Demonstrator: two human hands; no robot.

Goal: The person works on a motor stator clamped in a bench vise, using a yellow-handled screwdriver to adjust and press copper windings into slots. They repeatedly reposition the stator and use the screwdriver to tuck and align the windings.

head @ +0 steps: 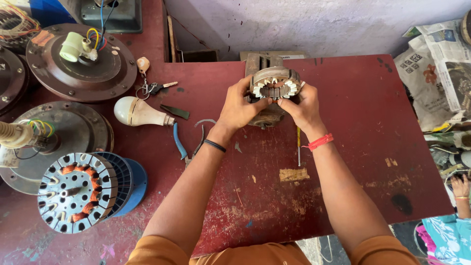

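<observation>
Both hands, left hand and right hand, are gripping a ring-shaped motor stator (pale slot liners showing) above the red bench, fingers curled closed around its rim.

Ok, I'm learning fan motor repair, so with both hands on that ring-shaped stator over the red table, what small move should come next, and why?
Probably turn the stator a little between the fingers. The left hand and right hand grip it from opposite sides, lifted above a rusty metal part on the red table, and only some of its white slot liners face the camera. This is a guess.
</observation>
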